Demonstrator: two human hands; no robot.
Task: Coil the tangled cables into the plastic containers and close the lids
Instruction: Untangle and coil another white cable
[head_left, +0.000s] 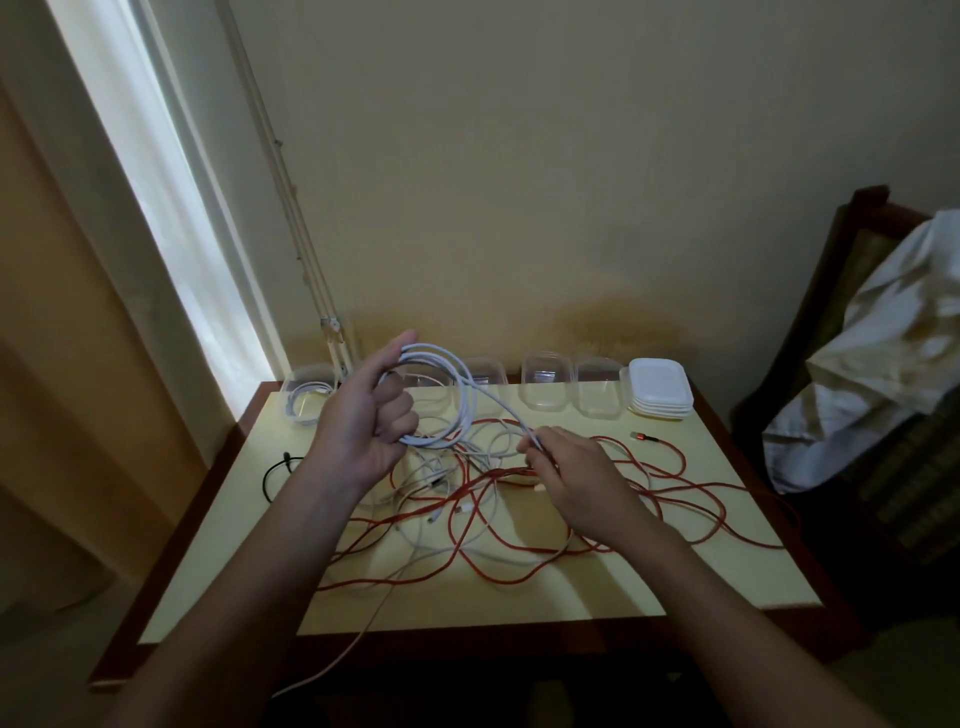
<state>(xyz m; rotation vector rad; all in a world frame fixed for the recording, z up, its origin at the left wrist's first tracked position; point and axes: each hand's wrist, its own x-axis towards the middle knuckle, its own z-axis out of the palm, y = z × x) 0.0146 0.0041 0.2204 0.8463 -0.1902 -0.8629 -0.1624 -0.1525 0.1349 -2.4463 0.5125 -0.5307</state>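
My left hand (363, 415) grips a coil of white cable (457, 384), held up above the table. Its loose end runs down to my right hand (571, 478), which pinches it near the tip. Below both hands a tangle of red cables (649, 499) and white cables (441, 519) lies spread on the yellow table (701, 587). Clear plastic containers (546, 382) stand in a row at the table's far edge. The leftmost container (306, 395) holds a coiled white cable. A stack of white lids (661, 387) sits at the right end of the row.
A black cable (275, 473) lies near the table's left edge. One white cable (343, 649) hangs over the front edge. A dark chair with white cloth (883, 364) stands to the right. A window (171, 208) and wall bound the left and back.
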